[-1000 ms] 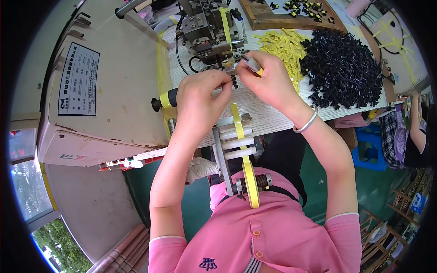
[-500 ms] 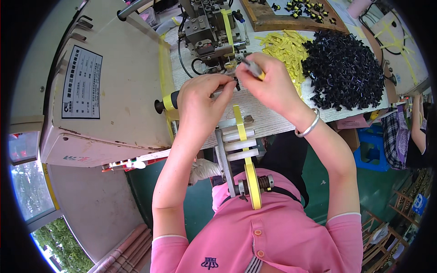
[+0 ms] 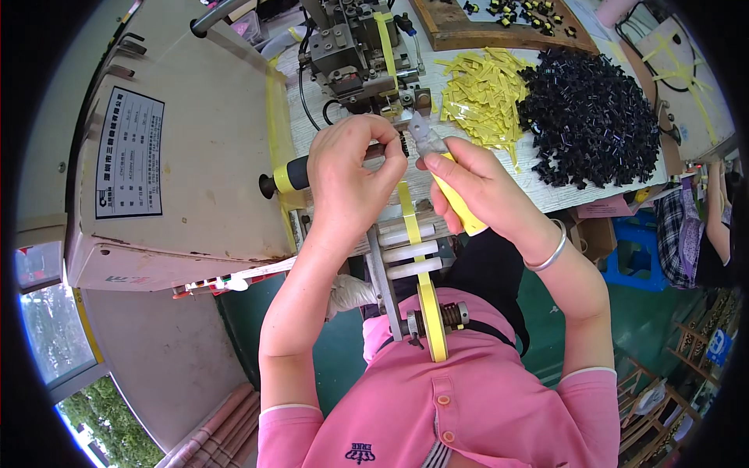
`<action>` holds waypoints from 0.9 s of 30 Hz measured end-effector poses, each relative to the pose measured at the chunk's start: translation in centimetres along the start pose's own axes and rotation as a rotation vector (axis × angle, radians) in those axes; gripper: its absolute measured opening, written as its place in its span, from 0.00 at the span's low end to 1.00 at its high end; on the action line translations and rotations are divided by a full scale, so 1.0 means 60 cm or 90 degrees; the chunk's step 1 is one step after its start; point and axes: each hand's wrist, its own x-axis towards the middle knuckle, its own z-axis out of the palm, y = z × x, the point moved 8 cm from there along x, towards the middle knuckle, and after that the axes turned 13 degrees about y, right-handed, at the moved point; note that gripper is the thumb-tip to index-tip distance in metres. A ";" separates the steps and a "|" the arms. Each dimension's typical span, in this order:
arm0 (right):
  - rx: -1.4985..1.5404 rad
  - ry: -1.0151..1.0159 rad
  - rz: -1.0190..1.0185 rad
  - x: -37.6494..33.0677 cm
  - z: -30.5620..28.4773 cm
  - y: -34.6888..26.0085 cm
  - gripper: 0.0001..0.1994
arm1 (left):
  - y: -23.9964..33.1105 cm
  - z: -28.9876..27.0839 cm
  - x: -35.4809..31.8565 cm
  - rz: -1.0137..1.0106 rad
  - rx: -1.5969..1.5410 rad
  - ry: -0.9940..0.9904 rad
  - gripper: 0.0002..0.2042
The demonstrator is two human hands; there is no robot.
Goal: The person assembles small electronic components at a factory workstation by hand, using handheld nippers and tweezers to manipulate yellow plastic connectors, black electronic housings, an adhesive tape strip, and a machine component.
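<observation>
My left hand (image 3: 351,175) is closed in a pinch in front of the press machine (image 3: 347,62). At its fingertips is a small black part (image 3: 404,143), partly hidden by the fingers. To its right, my right hand (image 3: 488,179) is wrapped round yellow-handled pliers (image 3: 460,204). The grey metal head of the pliers points up and left, close to the black part and apart from the machine. Below both hands a yellow tape (image 3: 409,209) runs over white rollers (image 3: 411,251) from a tape reel (image 3: 431,320).
Yellow strips (image 3: 484,97) lie heaped beside a large pile of black parts (image 3: 589,117) on the right. Behind them stands a wooden tray (image 3: 460,35) with finished-looking pieces. A beige machine housing (image 3: 211,148) rises at left, with a black-and-yellow cylinder (image 3: 285,178) beside my left hand.
My right hand has drawn back from the machine, down and right, and the pliers have swung so that their yellow handle shows. The left hand stays pinched in nearly the same place.
</observation>
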 end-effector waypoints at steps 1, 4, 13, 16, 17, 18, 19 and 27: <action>0.000 0.001 0.000 0.001 0.001 0.000 0.15 | 0.000 0.001 0.000 0.002 -0.002 -0.001 0.08; 0.001 -0.009 0.010 0.002 0.004 0.002 0.15 | 0.000 0.001 0.000 -0.001 -0.002 0.000 0.08; -0.073 0.002 -0.007 0.005 0.000 -0.004 0.14 | 0.002 0.000 0.001 0.012 -0.004 0.012 0.08; -0.137 0.000 0.022 0.005 -0.004 -0.016 0.15 | 0.003 -0.001 0.001 0.014 -0.004 0.013 0.08; -0.143 -0.024 0.044 0.006 -0.001 -0.017 0.15 | 0.003 -0.001 0.001 0.010 -0.006 0.010 0.08; -0.149 -0.047 0.066 0.007 0.000 -0.017 0.15 | 0.004 0.000 0.000 0.011 -0.008 0.010 0.08; -0.150 -0.046 0.066 0.012 -0.004 -0.023 0.15 | 0.003 0.000 -0.001 0.009 -0.013 0.012 0.09; -0.100 -0.089 0.095 0.026 0.011 -0.016 0.15 | 0.009 -0.012 -0.004 -0.002 -0.073 -0.006 0.07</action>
